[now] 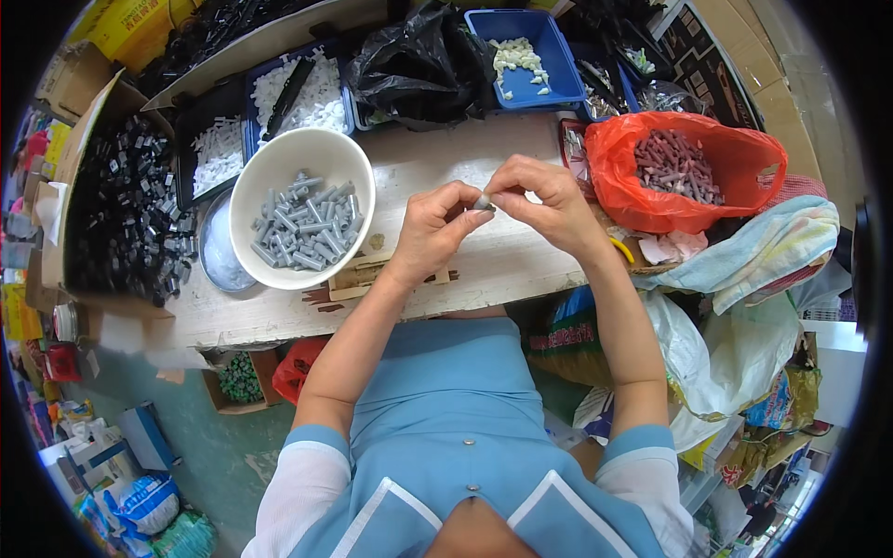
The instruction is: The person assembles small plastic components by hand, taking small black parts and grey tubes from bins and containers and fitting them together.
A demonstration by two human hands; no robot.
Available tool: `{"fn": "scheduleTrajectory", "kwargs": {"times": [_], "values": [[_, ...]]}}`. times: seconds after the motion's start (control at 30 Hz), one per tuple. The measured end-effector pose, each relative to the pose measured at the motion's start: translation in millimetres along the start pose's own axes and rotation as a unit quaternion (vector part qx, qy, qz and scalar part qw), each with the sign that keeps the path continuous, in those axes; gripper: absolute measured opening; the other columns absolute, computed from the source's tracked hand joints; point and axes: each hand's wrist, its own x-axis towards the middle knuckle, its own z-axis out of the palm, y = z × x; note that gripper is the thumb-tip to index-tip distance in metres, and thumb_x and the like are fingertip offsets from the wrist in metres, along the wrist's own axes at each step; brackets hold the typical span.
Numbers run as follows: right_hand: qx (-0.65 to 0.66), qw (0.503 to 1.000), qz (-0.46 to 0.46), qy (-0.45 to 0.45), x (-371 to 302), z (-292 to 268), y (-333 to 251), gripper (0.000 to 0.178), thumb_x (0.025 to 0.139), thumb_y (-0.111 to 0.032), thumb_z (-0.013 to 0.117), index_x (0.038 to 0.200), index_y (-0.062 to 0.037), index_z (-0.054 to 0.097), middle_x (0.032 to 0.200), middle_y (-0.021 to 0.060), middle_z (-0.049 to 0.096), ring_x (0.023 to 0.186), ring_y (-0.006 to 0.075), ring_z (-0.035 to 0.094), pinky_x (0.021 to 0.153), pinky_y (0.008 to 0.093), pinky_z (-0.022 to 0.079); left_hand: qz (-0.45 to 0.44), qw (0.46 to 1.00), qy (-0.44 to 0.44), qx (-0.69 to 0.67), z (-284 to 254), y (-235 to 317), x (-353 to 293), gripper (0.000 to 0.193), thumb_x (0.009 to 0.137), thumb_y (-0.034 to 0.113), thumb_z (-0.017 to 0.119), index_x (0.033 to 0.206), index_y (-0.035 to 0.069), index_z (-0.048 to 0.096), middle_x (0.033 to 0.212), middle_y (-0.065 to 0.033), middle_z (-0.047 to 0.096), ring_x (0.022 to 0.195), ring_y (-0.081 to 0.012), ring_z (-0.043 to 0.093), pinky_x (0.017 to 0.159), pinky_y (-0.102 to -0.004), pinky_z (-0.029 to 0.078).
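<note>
Over the middle of the worktable (pixel 409 163), my two hands meet at the fingertips. Between the thumb and fingers of my left hand (pixel 435 225) is a small greyish piece (pixel 482 201), its shape mostly covered. My right hand (pixel 551 203) pinches at the other side of that piece, and a bit of white shows between its curled fingers. To the left of my left hand stands a cream bowl (pixel 279 153) of short grey plastic tubes (pixel 316 223). A shallow wooden frame (pixel 358 277) lies by the near edge, partly behind my left forearm.
A red plastic bag (pixel 619 186) of brownish-pink tubes sits right of my right hand. Behind are a blue tray (pixel 479 28) with pale pieces, a black bag (pixel 409 70) and a tray of white parts (pixel 321 102). At left, a carton (pixel 56 214) holds black parts.
</note>
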Motion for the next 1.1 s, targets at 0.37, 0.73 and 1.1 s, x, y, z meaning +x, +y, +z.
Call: {"fn": "scheduleTrajectory", "kwargs": {"times": [0.37,0.73,1.1], "values": [[-0.002,0.996,0.094,0.008,-9,5,-3,0.009,0.076,-0.006,0.057,0.081,0.0020,0.059,0.075,0.0052,0.057,0.065,0.0101,0.051,0.059,0.0224,0.041,-0.181,0.982,-0.054,-0.021,-3,17,-2,0.020,0.074,0.008,0.068,0.090,0.000,0.060,0.072,-0.0014,0.058,0.053,-0.0060,0.048,0.048,-0.0221,0.039],[-0.207,0.828,0.049,0.520,-73,-150,-46,0.019,0.083,-0.009,0.058,0.102,-0.0023,0.058,0.090,0.0007,0.055,0.080,0.0080,0.052,0.072,0.0194,0.043,-0.018,0.842,-0.063,0.535,-109,58,14,0.013,0.070,0.005,0.062,0.083,0.004,0.063,0.079,-0.0132,0.061,0.070,-0.0306,0.058,0.063,-0.0379,0.046],[-0.284,0.953,0.074,0.076,-32,-32,48,0.009,0.074,-0.003,0.055,0.080,0.0023,0.058,0.074,0.0129,0.058,0.070,0.0223,0.059,0.063,0.0296,0.045,-0.137,0.772,-0.159,0.600,-127,34,32,0.011,0.068,0.008,0.056,0.076,0.003,0.061,0.079,-0.0187,0.061,0.076,-0.0355,0.058,0.065,-0.0432,0.045]]}}
